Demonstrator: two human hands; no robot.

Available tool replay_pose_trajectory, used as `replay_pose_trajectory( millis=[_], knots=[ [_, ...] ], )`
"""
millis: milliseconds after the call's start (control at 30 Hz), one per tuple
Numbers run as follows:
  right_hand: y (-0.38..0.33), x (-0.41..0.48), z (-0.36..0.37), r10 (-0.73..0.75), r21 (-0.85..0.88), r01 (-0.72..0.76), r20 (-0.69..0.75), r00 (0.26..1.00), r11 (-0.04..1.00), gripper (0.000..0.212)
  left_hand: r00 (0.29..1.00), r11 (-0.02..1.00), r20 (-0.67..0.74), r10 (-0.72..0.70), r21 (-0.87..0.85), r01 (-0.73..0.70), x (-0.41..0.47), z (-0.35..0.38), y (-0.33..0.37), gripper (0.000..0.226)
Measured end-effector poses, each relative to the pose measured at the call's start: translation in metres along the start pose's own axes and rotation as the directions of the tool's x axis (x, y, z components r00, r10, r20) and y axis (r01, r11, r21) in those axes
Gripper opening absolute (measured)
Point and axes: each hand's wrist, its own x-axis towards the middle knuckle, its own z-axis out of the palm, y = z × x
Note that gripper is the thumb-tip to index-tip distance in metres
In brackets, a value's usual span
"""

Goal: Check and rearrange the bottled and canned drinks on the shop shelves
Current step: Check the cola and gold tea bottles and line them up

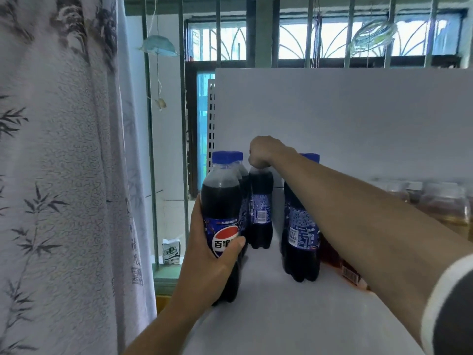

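White shelf (pixel 294 316), barred window (pixel 332 42) behind, curtain (pixel 64 175) at nine o'clock. Left hand (pixel 212 254) grips a Pepsi bottle (pixel 221 201); right hand (pixel 263 152) clamps a rear bottle (pixel 259 208) over its hidden cap.

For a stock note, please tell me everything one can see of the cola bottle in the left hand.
The cola bottle is clear plastic, filled with dark drink, with a blue cap and a blue label bearing a red, white and blue round logo. It is upright at the shelf's front left. The left hand grips its lower half, thumb across the label. Another bottle stands close behind.
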Motion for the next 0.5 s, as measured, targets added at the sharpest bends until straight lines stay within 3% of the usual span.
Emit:
replay_pose_trajectory(
  millis=[33, 167, 267, 433, 500],
  knots=[
    [0.001, -0.002, -0.002, -0.013, -0.025, 0.014, 0.006, 1.0, 1.0, 0.01, 1.0, 1.0, 0.0, -0.003, -0.003, 0.003, 0.0, 0.0, 0.001, 0.093],
    [0.006, -0.013, -0.018, -0.049, -0.138, 0.045, -0.028, 0.998, 0.989, 0.035, 0.998, 0.998, -0.033, 0.059, 0.015, -0.058, -0.001, -0.001, 0.003, 0.103],
    [0.013, -0.03, -0.037, -0.095, -0.194, 0.073, -0.105, 0.99, 0.978, 0.03, 0.989, 0.99, -0.067, 0.13, 0.058, -0.126, -0.001, -0.002, 0.008, 0.108],
    [0.039, -0.068, -0.058, -0.163, -0.286, 0.107, -0.181, 0.97, 0.952, 0.032, 0.911, 0.889, -0.121, 0.394, 0.302, -0.344, 0.001, -0.003, 0.017, 0.096],
    [0.053, -0.081, -0.057, -0.163, -0.323, 0.102, -0.168, 0.972, 0.941, 0.041, 0.893, 0.86, -0.123, 0.432, 0.354, -0.367, 0.003, -0.005, 0.022, 0.09]
  ],
)
